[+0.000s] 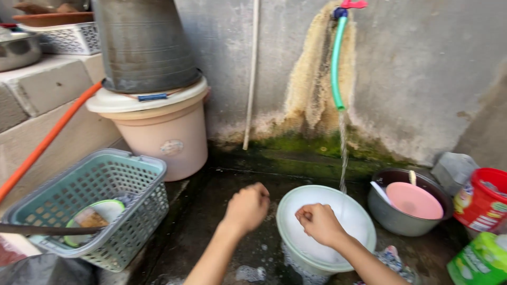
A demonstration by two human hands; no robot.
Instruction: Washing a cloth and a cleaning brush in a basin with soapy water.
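A big pink bucket (169, 138) stands far behind the left hand (247, 207), and a green basket (108, 195) sits out to its left. Under the right hand (319, 223) is a pale green bowl (359, 216) of soapy water — water from a green hose (336, 58) falls in. Both hands are curled into fists — I cannot tell what they hold.

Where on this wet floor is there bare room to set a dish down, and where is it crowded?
Bare floor lies between the green basket, the pink bucket and the left hand. The right side is crowded: the foamy basin under the right hand, the grey bowl and the red tub stand close together.
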